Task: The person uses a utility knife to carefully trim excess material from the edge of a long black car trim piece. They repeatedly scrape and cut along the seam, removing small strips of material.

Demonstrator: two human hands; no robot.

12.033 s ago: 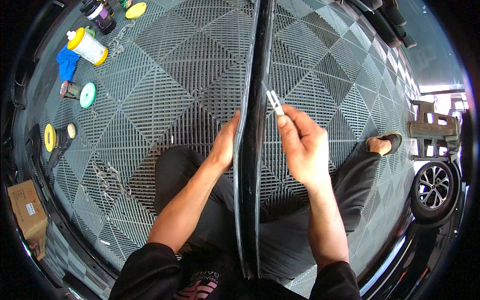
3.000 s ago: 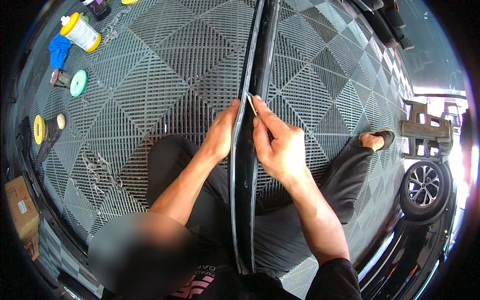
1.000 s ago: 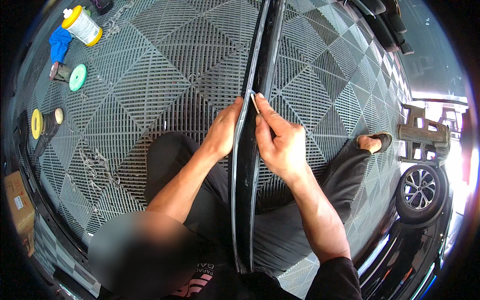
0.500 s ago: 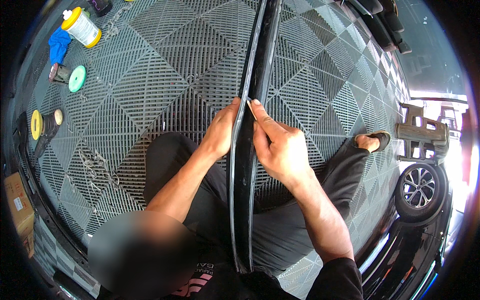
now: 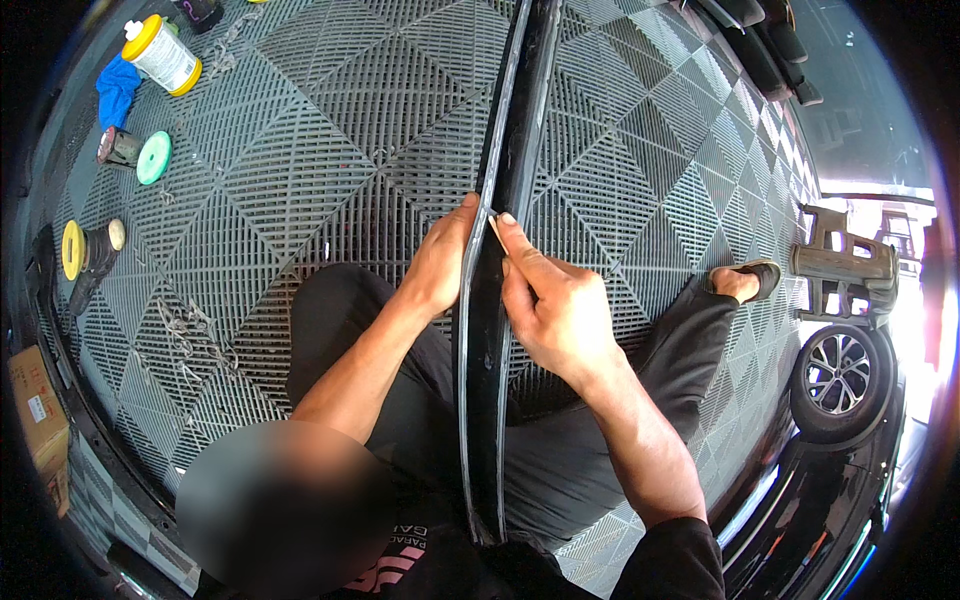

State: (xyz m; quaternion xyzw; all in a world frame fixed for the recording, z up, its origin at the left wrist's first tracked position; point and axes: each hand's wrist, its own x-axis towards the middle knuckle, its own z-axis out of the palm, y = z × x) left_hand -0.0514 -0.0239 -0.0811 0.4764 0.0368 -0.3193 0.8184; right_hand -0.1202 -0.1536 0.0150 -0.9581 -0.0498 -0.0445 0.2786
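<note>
A long black car trim strip [image 5: 484, 420] with a grey-white edge runs from my lap up past the top of the view. My left hand [image 5: 437, 262] is closed on its left side, fingers partly hidden behind the strip. On the other side, my right hand [image 5: 562, 308] pinches a thin pale stick-like piece [image 5: 496, 232], its tip against the strip's light edge. Only a short length of that piece shows, so I cannot tell its exact kind.
Grey grid tiles [image 5: 320, 130] cover the floor. At left lie a yellow-and-white bottle [image 5: 163, 57], a blue cloth [image 5: 118, 92], a green polishing pad [image 5: 154, 158] and a yellow-disc tool [image 5: 75, 250]. A wheel [image 5: 838, 380] and a brown plastic stool [image 5: 845, 262] are at right.
My right hand has slid a little toward me along the strip, with the pale piece in its fingers. My left hand stays nearly where it was.
</note>
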